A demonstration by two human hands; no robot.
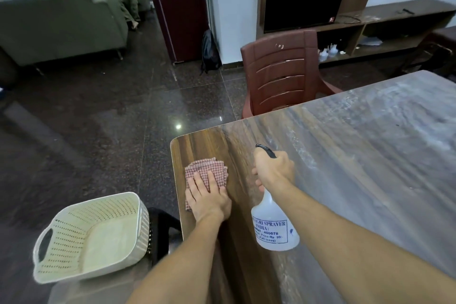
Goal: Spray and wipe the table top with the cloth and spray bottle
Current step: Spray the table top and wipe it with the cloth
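A person's left hand point(207, 198), fingers flat and slightly spread, pressed the one checked cloth point(209, 168) onto the table top point(357, 155) by its corner, at nine o'clock from the single spray bottle point(274, 227), whose neck the right hand point(274, 170) gripped with curled fingers. Spraying appeared to be the step in hand; next, the cloth would need sweeping toward two o'clock.

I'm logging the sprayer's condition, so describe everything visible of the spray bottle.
The spray bottle is translucent white plastic with a rounded body and blue printed text including "SPRAYER (INDIA)". Its black spray head pokes out beyond the right hand, which grips the neck. It is held over the table top, head pointing away from the person, base nearest the camera. The liquid level cannot be told.
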